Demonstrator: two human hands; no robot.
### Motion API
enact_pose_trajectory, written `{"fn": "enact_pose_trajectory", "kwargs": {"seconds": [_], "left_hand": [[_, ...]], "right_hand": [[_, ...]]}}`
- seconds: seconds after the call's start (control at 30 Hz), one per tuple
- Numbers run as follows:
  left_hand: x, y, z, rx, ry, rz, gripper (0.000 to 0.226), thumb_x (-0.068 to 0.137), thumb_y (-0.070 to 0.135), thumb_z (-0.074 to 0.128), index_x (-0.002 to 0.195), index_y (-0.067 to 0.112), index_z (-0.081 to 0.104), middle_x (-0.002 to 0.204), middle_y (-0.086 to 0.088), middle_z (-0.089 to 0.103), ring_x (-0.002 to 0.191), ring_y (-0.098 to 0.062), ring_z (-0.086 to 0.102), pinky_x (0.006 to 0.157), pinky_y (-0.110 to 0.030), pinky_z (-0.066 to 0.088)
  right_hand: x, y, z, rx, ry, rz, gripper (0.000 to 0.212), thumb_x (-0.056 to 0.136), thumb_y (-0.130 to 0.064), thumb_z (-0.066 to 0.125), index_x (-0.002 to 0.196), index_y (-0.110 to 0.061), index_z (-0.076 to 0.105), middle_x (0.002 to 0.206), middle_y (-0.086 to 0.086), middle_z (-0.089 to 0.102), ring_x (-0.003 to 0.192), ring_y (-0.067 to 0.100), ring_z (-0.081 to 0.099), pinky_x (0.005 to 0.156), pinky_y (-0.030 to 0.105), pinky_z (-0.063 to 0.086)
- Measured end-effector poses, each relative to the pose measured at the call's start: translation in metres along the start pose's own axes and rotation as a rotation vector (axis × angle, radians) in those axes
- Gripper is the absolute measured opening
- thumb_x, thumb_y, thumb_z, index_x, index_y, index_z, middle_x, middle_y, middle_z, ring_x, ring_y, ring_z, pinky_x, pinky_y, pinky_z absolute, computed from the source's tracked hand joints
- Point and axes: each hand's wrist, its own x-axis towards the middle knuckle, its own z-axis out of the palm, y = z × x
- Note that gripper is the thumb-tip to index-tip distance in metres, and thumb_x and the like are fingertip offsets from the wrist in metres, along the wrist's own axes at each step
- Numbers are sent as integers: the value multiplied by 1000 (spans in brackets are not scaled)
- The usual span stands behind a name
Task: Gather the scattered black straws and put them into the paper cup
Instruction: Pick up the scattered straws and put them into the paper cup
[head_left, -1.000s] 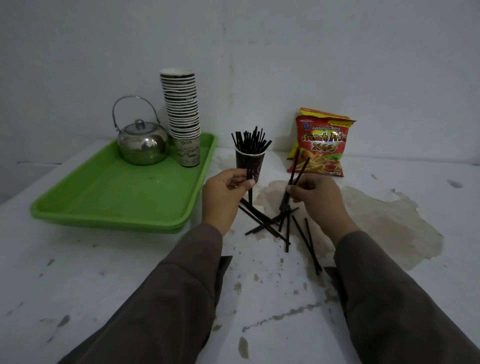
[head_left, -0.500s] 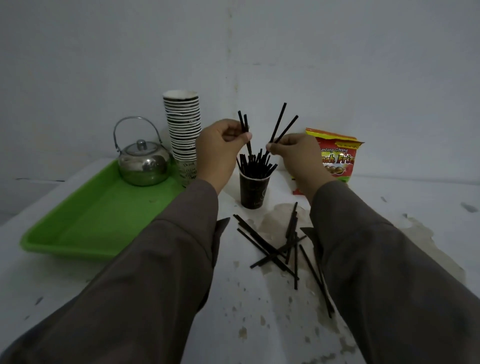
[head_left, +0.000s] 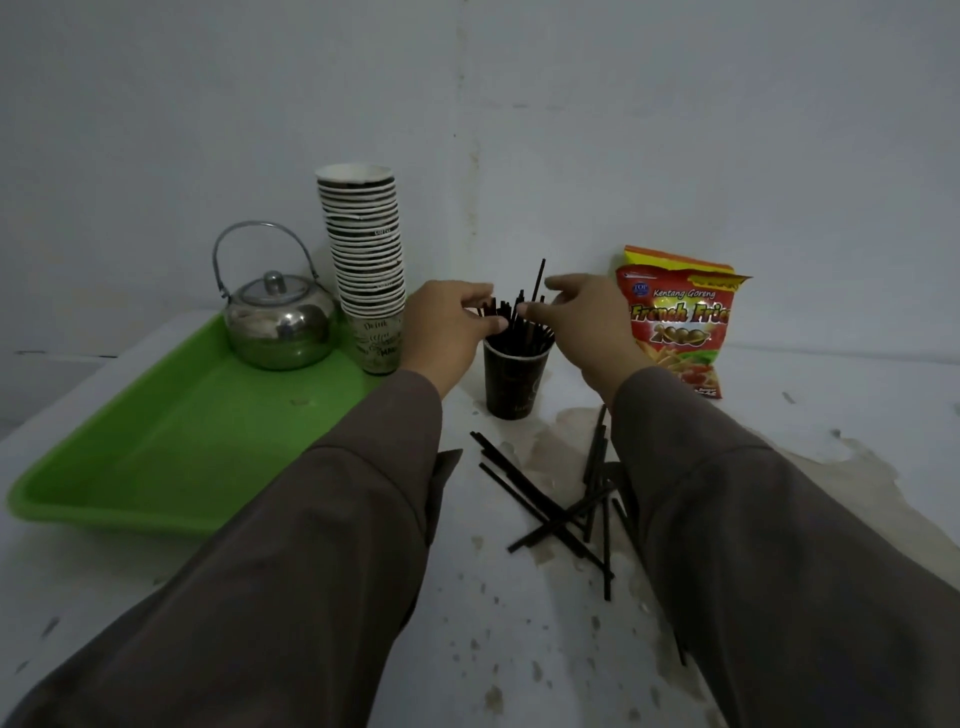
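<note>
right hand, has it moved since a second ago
Yes. The right hand has gone from the loose straws on the table up to the rim of the paper cup, beside the snack bag.

Both arms wear long, loose sleeves of plain dull brown cloth with no pattern or marking. The left sleeve (head_left: 322, 525) ends in a wide, open cuff at the wrist, its hem hanging in a pointed flap on the inner side. The right sleeve (head_left: 753, 545) matches it. Both hands are bare, without rings or a watch.
</note>
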Motion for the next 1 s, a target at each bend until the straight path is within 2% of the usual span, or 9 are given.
{"fn": "enact_pose_trajectory", "kwargs": {"seconds": [0.17, 0.33, 0.5, 0.57, 0.63, 0.73, 0.83, 0.9, 1.0], "left_hand": [[-8, 13, -5, 14, 64, 42, 44, 74, 6, 71, 117, 11, 61, 109, -6, 68, 74, -13, 64, 79, -32, 56], [-44, 18, -8, -7, 142, 135, 29, 78, 9, 68, 106, 16, 66, 90, 8, 65, 62, 2, 56, 61, -6, 47], [-102, 2, 7, 12, 39, 177, 23, 79, 5, 64, 97, 19, 69, 81, 10, 64, 67, 11, 54, 60, -2, 43], [-119, -4, 15, 99, -44, 206, 23, 83, 4, 59, 98, 18, 69, 92, 2, 67, 74, 3, 56, 70, -11, 47], [-131, -9, 20, 215, -113, 262, 29, 85, 1, 51, 103, 17, 68, 104, -4, 68, 93, -14, 58, 85, -29, 48], [-145, -17, 25, 354, -177, 363, 41, 82, -5, 46, 112, 16, 64, 112, -6, 67, 107, -24, 56, 94, -40, 44], [-151, -26, 26, 436, -251, 356, 51, 81, -9, 41, 120, 18, 58, 124, -4, 61, 119, -22, 50, 101, -40, 38], [-151, -30, 27, 505, -300, 350, 55, 81, -9, 40, 124, 22, 54, 131, 1, 56, 128, -18, 43, 105, -36, 30], [-151, -31, 29, 595, -407, 360, 64, 80, -11, 39, 129, 29, 48, 139, 6, 48, 135, -13, 30, 99, -28, 14]], "right_hand": [[-8, -3, -12, 20, 136, -90, 51, 81, -36, 67, 126, -17, 54, 100, 2, 59, 95, 17, 58, 89, 39, 50], [-34, 10, -31, 121, 196, -116, 27, 86, -28, 61, 110, -16, 62, 95, 0, 58, 89, 14, 56, 84, 34, 52], [-75, 43, -38, 139, 129, -65, 11, 86, -17, 60, 95, -14, 67, 92, 0, 65, 77, 3, 55, 70, 15, 44], [-90, 55, -38, 99, 119, -35, 8, 86, -17, 61, 91, -16, 67, 91, -1, 66, 77, 3, 56, 66, 13, 40], [-105, 65, -36, 26, 124, -10, 8, 86, -18, 60, 89, -19, 67, 89, -3, 66, 75, 3, 55, 63, 14, 41], [-124, 75, -30, -201, 102, 22, 13, 87, -22, 58, 95, -20, 68, 95, 1, 68, 84, 17, 60, 80, 35, 50], [-135, 82, -27, -494, 97, -16, 20, 87, -27, 54, 102, -23, 67, 102, 2, 65, 98, 25, 56, 87, 40, 40], [-138, 85, -28, -517, 68, -38, 21, 88, -25, 53, 104, -24, 67, 105, 3, 64, 102, 26, 54, 86, 39, 37], [-140, 89, -28, -594, -21, -94, 27, 90, -17, 50, 110, -28, 66, 112, 4, 62, 108, 27, 49, 88, 39, 33]]}}
